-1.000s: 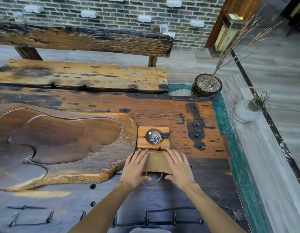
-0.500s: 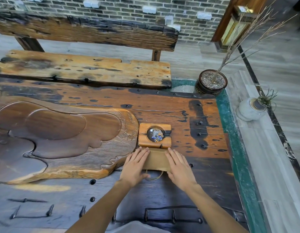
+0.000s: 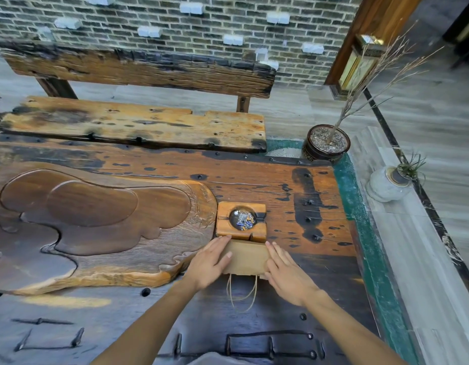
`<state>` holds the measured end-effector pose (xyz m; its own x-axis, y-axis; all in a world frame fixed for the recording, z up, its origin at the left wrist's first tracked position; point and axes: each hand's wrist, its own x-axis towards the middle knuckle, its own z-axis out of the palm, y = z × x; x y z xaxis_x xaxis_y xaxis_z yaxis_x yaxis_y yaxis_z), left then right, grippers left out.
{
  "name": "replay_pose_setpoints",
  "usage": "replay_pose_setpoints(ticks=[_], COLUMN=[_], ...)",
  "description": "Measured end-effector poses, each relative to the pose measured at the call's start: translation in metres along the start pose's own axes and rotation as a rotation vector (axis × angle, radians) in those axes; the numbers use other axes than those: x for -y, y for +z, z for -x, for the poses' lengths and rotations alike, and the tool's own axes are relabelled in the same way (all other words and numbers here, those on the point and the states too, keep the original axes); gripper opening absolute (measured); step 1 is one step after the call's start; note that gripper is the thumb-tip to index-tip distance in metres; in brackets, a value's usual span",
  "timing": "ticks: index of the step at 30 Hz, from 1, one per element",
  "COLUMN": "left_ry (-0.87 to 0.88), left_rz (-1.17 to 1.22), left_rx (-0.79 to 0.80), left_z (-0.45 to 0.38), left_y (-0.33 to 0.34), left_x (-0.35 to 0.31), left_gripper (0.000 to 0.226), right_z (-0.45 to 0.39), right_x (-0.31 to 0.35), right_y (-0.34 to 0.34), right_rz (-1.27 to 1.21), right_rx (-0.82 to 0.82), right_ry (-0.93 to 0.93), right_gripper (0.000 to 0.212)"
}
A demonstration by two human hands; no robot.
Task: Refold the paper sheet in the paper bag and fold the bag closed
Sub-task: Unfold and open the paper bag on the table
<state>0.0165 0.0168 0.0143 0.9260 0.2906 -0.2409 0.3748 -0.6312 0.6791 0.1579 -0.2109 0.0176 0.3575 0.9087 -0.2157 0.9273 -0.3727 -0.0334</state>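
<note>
Currently flat on table: brown paper bag, squarish, matte kraft, folded over, lying at table's right-centre. Pressed down by both hands, palms down, fingers straight and together, nothing pinched or gripped. Left hand laid over bag's 9 o'clock edge, fingertips pointing to 1 o'clock. Right hand laid over bag's 3 o'clock edge, fingertips pointing to 11 o'clock. Bare strip of bag visible between hands. Paper sheet not visible; cannot tell whether inside. Thin twine handle looping out from bag's 6 o'clock edge, limp on dark wood.

Touching bag's 12 o'clock edge: wooden block, orange-brown, glossy, rounded corners, round hollow in middle holding crumpled silvery and blue bits, too small to identify.

At 9 o'clock from bag: carved slab, dark polished wood, smooth cloud-shaped recesses, raw lighter edge along near side. Left fingers just beside slab's right end.

Table rough, weathered planks, orange with black stains up top, near-black toward viewer, studded with round bolt heads and iron staples. Green painted rim along right edge.

Beyond table at 12 o'clock: bench, cracked worn timber, charred-looking backrest. Behind, grey brick wall with pale blocks jutting out.

At 1 o'clock: round dark pot, gravel-filled, bare dry twigs rising. At 3 o'clock: pale rounded vase with spiky green plant, on grey striped ledge.
</note>
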Motion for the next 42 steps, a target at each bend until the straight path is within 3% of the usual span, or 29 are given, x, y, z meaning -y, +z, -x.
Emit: replay_pose_setpoints(ticks=[3, 8, 15, 19, 24, 34, 42], left_ry=[0.01, -0.023, -0.147, -0.158, -0.175, -0.337, -0.274], left_rz=[0.001, 0.159, 0.393, 0.372, 0.263, 0.019, -0.083], left_rx=[0.051, 0.102, 0.154, 0.061, -0.061, -0.144, -0.227], left_z=[0.005, 0.019, 0.034, 0.036, 0.039, 0.051, 0.059], left_y=[-0.008, -0.024, -0.02, -0.008, -0.002, 0.002, 0.008], left_x=[0.002, 0.0, -0.007, -0.018, -0.034, -0.075, -0.064], left_gripper=[0.055, 0.081, 0.107, 0.113, 0.109, 0.105, 0.044], right_z=[0.004, 0.007, 0.015, 0.018, 0.026, 0.033, 0.043], right_x=[0.001, 0.0, -0.005, -0.007, -0.009, -0.003, 0.009], right_y=[-0.01, -0.028, -0.052, -0.058, -0.058, -0.067, -0.067], right_rz=[-0.076, -0.299, -0.541, -0.539, -0.536, -0.5, -0.562], right_rx=[0.054, 0.126, 0.045, -0.013, -0.02, -0.057, -0.004], right_ry=[0.035, 0.124, 0.25, 0.278, 0.329, 0.36, 0.382], right_gripper=[0.049, 0.027, 0.019, 0.018, 0.018, 0.022, 0.02])
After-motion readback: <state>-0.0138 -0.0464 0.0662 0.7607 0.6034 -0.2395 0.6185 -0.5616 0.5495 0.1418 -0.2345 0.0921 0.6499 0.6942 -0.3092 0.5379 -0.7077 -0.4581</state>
